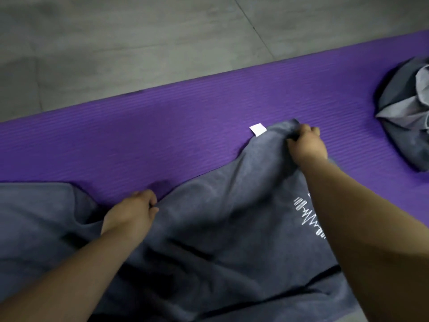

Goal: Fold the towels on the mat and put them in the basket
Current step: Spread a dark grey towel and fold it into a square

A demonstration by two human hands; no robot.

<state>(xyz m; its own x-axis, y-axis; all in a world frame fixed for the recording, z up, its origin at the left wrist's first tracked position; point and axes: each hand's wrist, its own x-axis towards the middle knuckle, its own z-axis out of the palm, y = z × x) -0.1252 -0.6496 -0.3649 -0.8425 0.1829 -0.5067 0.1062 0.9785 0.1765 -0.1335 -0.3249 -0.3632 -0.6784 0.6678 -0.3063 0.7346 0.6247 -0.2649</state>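
**Both hands grip the far edge of a grey towel on the purple mat**

The left fingers (151, 202) are curled and pinch a fold of cloth at the towel's far edge. The right fingers (310, 131) are curled too, clenched on the far corner of that same edge, where the cloth bunches up under the knuckles. The left hand (131, 211) is nearer the camera and lower in the view. The right hand (306, 145) reaches further out across the mat, and both bare forearms run back to the lower corners of the picture.

Between the two hands the grey towel (220, 217) sags in a shallow dip, and its edge climbs from the left grip up to the right one. The rest of it lies rumpled on the near side of the purple mat (162, 126). A white tag (257, 130) sticks out from the edge just left of the right hand and lies flat on the mat. A white zigzag emblem (307, 214) shows on the towel beside the right forearm.

More grey cloth (34, 205) spreads to the left of the left wrist; whether it is part of the same towel cannot be told. Well apart, at the right end of the mat, a heap of towels (404, 105) in dark and light grey lies crumpled. Beyond the mat is grey tiled floor (116, 43).
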